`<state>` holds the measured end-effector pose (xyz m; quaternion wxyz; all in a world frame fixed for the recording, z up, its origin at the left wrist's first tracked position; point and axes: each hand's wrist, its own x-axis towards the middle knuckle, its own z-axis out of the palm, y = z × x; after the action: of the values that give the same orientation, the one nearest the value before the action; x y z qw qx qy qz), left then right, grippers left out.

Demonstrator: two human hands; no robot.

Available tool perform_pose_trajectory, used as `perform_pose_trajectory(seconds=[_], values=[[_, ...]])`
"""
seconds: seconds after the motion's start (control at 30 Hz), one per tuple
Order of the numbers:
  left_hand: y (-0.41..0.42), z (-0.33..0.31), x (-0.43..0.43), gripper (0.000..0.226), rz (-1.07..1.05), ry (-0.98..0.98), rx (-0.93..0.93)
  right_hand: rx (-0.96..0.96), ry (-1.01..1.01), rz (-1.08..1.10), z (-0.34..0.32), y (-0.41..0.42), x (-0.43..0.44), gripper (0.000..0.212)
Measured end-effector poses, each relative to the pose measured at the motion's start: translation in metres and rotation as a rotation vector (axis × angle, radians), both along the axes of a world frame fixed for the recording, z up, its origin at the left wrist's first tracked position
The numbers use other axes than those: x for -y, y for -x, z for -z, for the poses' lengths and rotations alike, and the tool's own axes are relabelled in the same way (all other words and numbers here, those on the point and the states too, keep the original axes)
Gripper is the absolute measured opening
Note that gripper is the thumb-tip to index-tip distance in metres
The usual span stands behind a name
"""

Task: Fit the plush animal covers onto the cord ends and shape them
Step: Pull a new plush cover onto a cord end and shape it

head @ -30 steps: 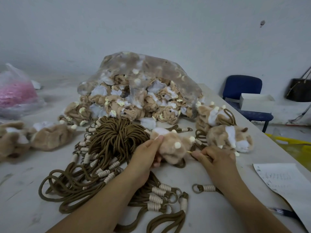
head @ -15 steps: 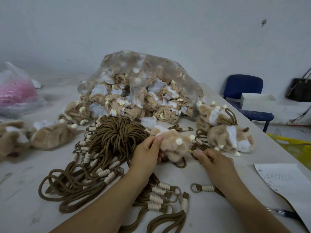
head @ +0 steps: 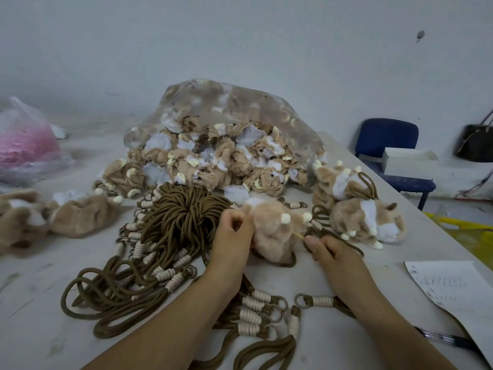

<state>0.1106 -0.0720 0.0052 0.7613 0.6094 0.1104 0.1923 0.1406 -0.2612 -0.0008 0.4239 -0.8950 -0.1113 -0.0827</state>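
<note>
Plush animal covers [head: 213, 161] crowd a clear bag [head: 240, 102] at twelve o'clock on the worktop [head: 40, 316], and a bundle of brown cords [head: 184, 217] spreads from ten o'clock down to six. Two finished animals [head: 365, 220] lie at two o'clock. At the centre sits the one cover [head: 274, 233] being worked. The left hand [head: 232, 241] pinches its nine-o'clock edge with curled fingers, while the right hand [head: 330, 252], at its four o'clock, grips a thin pale stick [head: 298, 235] whose tip goes into the fur. This looks like the shaping step. It likely goes best if the left hand braces the cover firmly and the stick pushes gently outward into legs and corners, short of piercing the fabric. The cord end inside the cover is hidden, so how far it is seated cannot be told. The stick's tip is buried, and whether the brown loop under the cover belongs to it is unclear.
</note>
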Motion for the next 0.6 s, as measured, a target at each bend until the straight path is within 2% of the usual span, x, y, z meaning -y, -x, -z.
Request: perform_pose_trajectory(seconds=[0.03, 0.1, 0.23, 0.33, 0.43, 0.53, 0.6], values=[[0.0, -0.002, -0.002, 0.006, -0.039, -0.054, 0.023, 0.008, -0.007, 0.003, 0.0, 0.001, 0.0, 0.044], [0.001, -0.003, -0.004, 0.015, -0.022, -0.168, 0.064, 0.029, -0.002, 0.004, 0.0, 0.001, 0.001, 0.044], [0.007, -0.009, -0.001, 0.027, 0.212, 0.067, 0.014, 0.075, 0.017, 0.004, 0.0, 0.001, 0.002, 0.047], [0.005, -0.006, 0.001, 0.04, 0.238, 0.046, -0.027, 0.087, 0.039, -0.006, 0.0, 0.002, 0.001, 0.05], [0.004, -0.003, 0.001, 0.032, 0.288, 0.024, -0.051, 0.094, 0.061, -0.028, -0.002, 0.003, 0.0, 0.045], [0.001, 0.001, 0.001, 0.024, 0.206, -0.104, -0.079, 0.098, 0.07, -0.05, -0.001, 0.004, -0.003, 0.039], [0.0, 0.002, 0.004, 0.016, 0.169, -0.105, -0.064, 0.065, 0.058, -0.059, 0.0, 0.004, -0.006, 0.038]])
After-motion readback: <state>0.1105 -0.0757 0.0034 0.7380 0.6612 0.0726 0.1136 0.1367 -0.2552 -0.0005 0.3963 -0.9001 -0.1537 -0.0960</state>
